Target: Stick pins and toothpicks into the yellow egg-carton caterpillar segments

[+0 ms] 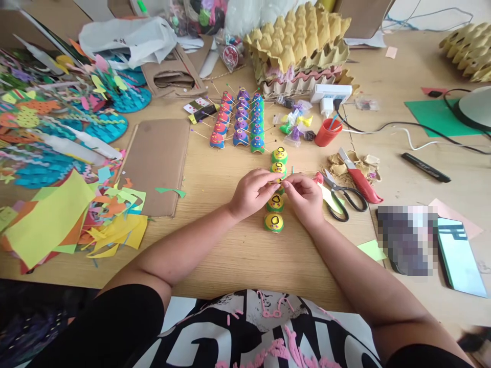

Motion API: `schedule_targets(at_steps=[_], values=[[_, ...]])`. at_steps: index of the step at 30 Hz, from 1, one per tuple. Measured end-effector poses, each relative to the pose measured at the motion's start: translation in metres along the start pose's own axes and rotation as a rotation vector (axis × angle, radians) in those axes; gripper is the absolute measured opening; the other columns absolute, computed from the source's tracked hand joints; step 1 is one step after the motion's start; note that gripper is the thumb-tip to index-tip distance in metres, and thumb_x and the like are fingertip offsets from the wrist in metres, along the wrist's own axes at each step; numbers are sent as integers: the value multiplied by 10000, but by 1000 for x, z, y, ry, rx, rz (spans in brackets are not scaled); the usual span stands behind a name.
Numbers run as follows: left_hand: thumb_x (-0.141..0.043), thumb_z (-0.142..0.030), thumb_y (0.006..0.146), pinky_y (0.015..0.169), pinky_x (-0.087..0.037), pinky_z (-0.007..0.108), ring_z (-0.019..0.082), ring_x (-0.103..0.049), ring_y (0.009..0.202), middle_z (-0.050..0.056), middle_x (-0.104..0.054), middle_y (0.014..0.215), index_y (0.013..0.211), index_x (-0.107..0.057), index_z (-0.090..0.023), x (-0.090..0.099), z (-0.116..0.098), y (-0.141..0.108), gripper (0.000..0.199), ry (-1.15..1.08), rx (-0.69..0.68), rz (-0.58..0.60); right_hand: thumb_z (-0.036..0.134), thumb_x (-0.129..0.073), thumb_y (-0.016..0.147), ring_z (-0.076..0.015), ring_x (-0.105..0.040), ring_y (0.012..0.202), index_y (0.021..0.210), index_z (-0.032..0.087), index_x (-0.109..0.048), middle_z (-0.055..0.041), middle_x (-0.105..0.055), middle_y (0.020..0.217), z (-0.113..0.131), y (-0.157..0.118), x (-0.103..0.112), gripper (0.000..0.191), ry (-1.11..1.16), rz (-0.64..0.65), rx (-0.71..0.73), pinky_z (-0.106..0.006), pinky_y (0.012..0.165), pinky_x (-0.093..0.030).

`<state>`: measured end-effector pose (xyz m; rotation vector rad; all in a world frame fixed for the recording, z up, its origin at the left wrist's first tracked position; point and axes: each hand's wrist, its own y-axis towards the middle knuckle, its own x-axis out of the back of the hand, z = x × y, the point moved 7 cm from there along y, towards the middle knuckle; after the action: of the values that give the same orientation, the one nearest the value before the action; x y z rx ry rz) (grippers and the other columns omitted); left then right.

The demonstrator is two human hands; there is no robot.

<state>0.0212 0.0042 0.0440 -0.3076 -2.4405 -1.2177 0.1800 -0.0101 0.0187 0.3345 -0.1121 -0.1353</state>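
We see a big wooden desk (pixel 215 245) full of craft things. On the left lies a messy heap of bright paper (pixel 49 220). At the back sits a stack of egg trays (pixel 295 41), yellow ones on top. We see a flat piece of brown cardboard (pixel 153 163) just beside the paper.

Two bare hands meet in the middle. The left hand (pixel 251 191) is mostly closed, with its thumb and pointing finger close together like a pinch. The right hand (pixel 305 197) curls in to meet it, and its thumb and finger are close together too. A tiny thin bit seems to be at the fingertips, but we cannot tell what it is or which hand has it.

Right under the fingertips is the yellow and green row of bumps (pixel 275 203), lying on the desk and pointing away from the person. The fingers hide part of its middle. Behind it stand three more bumpy rows (pixel 241 122), side by side, with pins poking out.

Over on the right we see a phone (pixel 462 255), then black-handled scissors (pixel 336 187) near a red cutter (pixel 358 179). A black marker (pixel 425 167) lies farther right, and a red cup (pixel 327 134) stands behind the scissors. Smallest are the black rings (pixel 271 221) on the yellow bumps.
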Motion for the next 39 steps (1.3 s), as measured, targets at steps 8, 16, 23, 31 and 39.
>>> schedule_targets(at_steps=[8,16,23,31,39], values=[[-682,-233,978,708,-539,239,106,-666,742,29,-754,833,987,-777,-181,4,3,1,109,20,46,-28,526,-736,911,-158,-627,713,859,226,-715,-42,-719,827,0,0,1,305,-29,19,41,-310,645,-517],[-711,-187,947,719,-548,254,118,-682,763,26,-754,822,960,-758,-178,2,-4,1,49,79,-14,1,480,-697,952,-172,-624,725,849,230,-719,-45,-708,798,5,-2,2,271,-102,46,89,-336,675,-515],[-696,-203,960,684,-543,243,107,-666,721,24,-751,800,948,-768,-179,4,0,0,77,88,43,0,538,-638,978,-181,-667,757,837,233,-736,-55,-754,817,2,0,7,350,-59,9,35,-356,740,-551],[-678,-231,977,685,-551,248,113,-683,742,30,-760,805,971,-785,-186,5,1,-1,116,101,44,-26,452,-668,958,-177,-692,786,1054,257,-808,-61,-770,922,-14,-3,2,259,28,-21,-82,-342,731,-596],[-681,-228,974,700,-527,257,112,-651,725,18,-738,790,979,-786,-189,6,-1,-1,113,88,-9,-78,370,-593,976,-125,-630,685,1004,237,-758,-30,-719,881,-13,-1,1,213,142,-35,-79,-286,638,-566]])
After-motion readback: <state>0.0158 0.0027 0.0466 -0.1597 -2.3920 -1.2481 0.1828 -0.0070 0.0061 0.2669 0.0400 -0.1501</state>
